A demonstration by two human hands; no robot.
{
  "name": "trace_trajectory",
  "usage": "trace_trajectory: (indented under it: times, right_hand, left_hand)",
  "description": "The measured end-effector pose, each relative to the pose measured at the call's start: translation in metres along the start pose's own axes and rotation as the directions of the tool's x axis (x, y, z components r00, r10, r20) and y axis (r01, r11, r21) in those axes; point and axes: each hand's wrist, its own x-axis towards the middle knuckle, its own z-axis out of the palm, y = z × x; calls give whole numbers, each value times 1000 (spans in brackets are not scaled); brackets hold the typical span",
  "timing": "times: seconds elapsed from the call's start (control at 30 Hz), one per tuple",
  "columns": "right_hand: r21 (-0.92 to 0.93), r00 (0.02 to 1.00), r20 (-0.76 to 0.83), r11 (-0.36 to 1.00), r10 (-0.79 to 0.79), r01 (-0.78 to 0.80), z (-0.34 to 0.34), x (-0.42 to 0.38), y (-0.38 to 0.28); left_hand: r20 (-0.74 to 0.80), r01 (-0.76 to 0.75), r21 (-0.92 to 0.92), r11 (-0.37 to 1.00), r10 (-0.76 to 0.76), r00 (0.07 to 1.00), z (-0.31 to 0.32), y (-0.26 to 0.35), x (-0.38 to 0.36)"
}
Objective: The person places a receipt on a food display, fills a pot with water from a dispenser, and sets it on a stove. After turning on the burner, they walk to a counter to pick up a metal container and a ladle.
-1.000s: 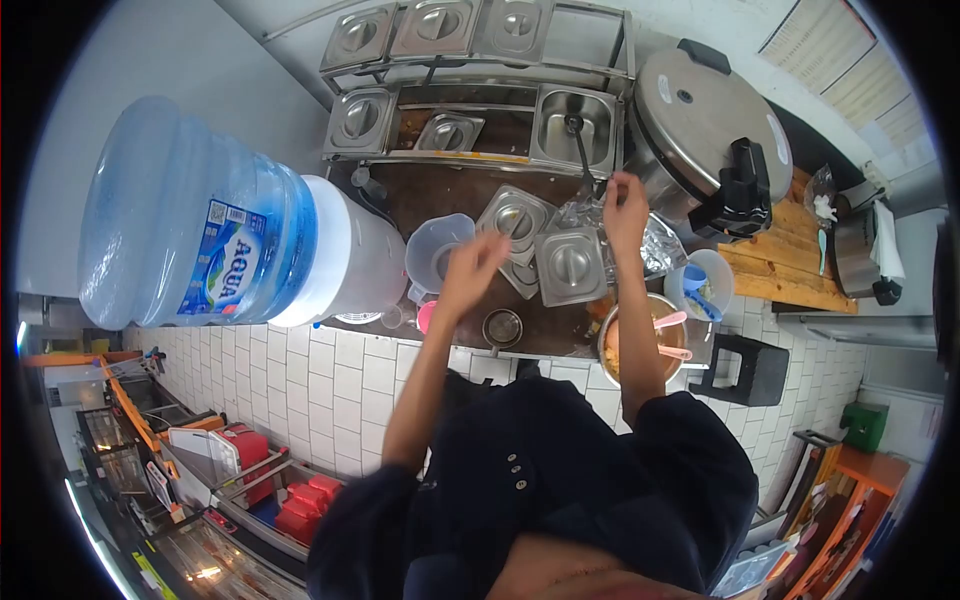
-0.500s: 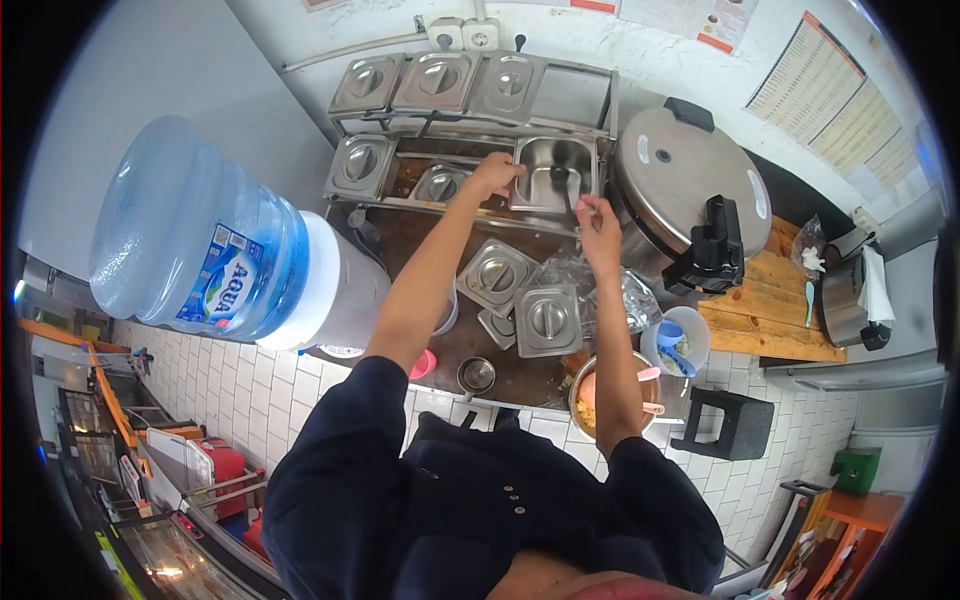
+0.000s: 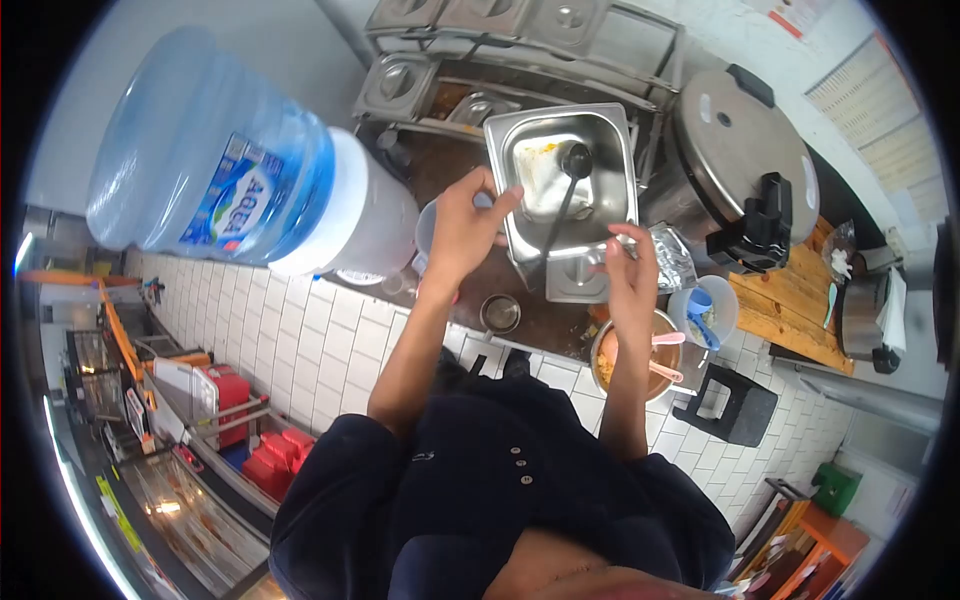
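A deep stainless steel food pan point(image 3: 520, 118), lifted above the counter, tilts toward me. My left hand point(image 3: 465, 225) grips its left rim, thumb over the edge and fingers underneath. At the lower right corner, my right hand point(image 3: 630, 270) has its fingers bent against the rim. Inside the pan lies a black ladle point(image 3: 577, 162), its handle slanting toward the near edge. Yellow residue marks the pan's bottom. Partly hidden below is a metal lid point(image 3: 575, 280). A bowl of yellowish food point(image 3: 606, 368) with pink-handled utensils stands beside my right forearm.
Behind is a rack with lidded pans point(image 3: 395, 88). A large rice cooker point(image 3: 745, 150) stands right, a water bottle point(image 3: 240, 190) on a dispenser left. Near the counter's front are a small metal cup point(image 3: 500, 314) and a tub with blue scoops point(image 3: 730, 300). A black stool point(image 3: 735, 405) stands below.
The pan has come out of the rack toward me, carrying the ladle. My right hand has left the ladle's handle for the pan's rim. The camera view has shifted.
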Motion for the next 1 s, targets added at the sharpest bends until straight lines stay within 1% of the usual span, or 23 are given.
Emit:
trace_trajectory:
  times: [0.03, 0.07, 0.1, 0.13, 0.17, 0.23, 0.3, 0.37, 0.4, 0.47, 0.5, 0.53, 0.6, 0.63, 0.67, 0.7, 0.73, 0.8, 0.83, 0.9, 0.93, 0.97, 1.0]
  right_hand:
    - [19, 997, -13, 996, -81, 81, 5, -12, -4]
    - [-35, 1000, -4, 999, -1, 1, 6, -26, -16]
    - [21, 1000, 8, 1000, 4, -4, 11, -36, -21]
    - [-37, 999, 33, 999, -31, 32, 8, -44, -13]
    - [-91, 995, 65, 993, -71, 77, 8, -49, -6]
    - [-64, 990, 133, 997, -38, 47, 31, -64, -12]
    - [36, 955, 295, 999, 17, -29, 57, -75, -5]
    - [36, 889, 458, 999, 3, -22, 93, -87, 9]
    - [48, 874, 485, 997, 33, -65, 115, -95, 18]
    - [65, 828, 560, 993, 45, -98, 165, -119, 34]
    - [41, 798, 603, 998, 20, -57, 189, -133, 45]
    - [18, 765, 644, 1000, 2, -19, 215, -152, 53]
    - [-179, 701, 706, 983, 104, 34, 272, -202, 48]
    - [-137, 626, 780, 972, -13, 190, 300, -226, 69]
    - [-291, 568, 818, 918, 93, 270, 334, -258, 56]
    - [-347, 459, 879, 835, 130, 428, 363, -281, 61]
    - [-406, 389, 898, 723, 203, 559, 391, -305, 61]
    - [-449, 433, 881, 629, 192, 634, 443, -355, 61]
    - [-396, 401, 904, 644, 148, 655, 465, -369, 75]
    - [-450, 384, 890, 615, 247, 647, 508, -391, 114]
    - [-419, 363, 905, 621, 223, 662, 532, -399, 121]
    - [-432, 355, 900, 631, 254, 644, 558, -407, 127]
    - [-448, 348, 893, 641, 286, 623, 584, -412, 135]
  left_hand:
    - [-21, 14, 3, 1000, -14, 1000, -10, 2, -19]
    - [-36, 82, -78, 994, -85, 996, -21, 2, -38]
    - [-50, 151, -163, 975, -161, 986, -34, 3, -58]
    - [-28, 199, -151, 968, -206, 978, -51, 4, -77]
    - [-60, 213, -160, 964, -225, 973, -66, -4, -97]
    - [-104, 223, -225, 949, -251, 963, -96, -24, -137]
    - [-152, 274, -264, 925, -321, 935, -129, -33, -181]
    - [-234, 264, -259, 929, -325, 916, -166, -44, -223]
    - [-271, 284, -244, 927, -346, 898, -184, -55, -245]
    - [-365, 251, -308, 918, -358, 859, -223, -75, -287]
    - [-418, 224, -349, 910, -365, 832, -243, -87, -310]
    - [-474, 241, -324, 915, -378, 796, -265, -100, -331]
    - [-593, 257, -237, 937, -350, 725, -305, -129, -371]
    - [-669, 253, -215, 943, -331, 665, -323, -132, -387]
    - [-660, 344, -255, 904, -423, 622, -344, -135, -403]
    - [-742, 279, -235, 931, -357, 567, -359, -162, -414]
    - [-782, 241, -234, 942, -329, 530, -377, -177, -424]
    - [-840, 154, -234, 960, -279, 465, -411, -196, -440]
    - [-834, 186, -235, 954, -296, 466, -433, -197, -448]
    - [-868, 151, -213, 965, -258, 424, -470, -230, -458]
    - [-878, 131, -229, 965, -263, 400, -489, -243, -461]
    - [-884, 114, -248, 962, -273, 379, -509, -256, -462]
    - [-896, 184, -214, 959, -268, 355, -530, -267, -463]
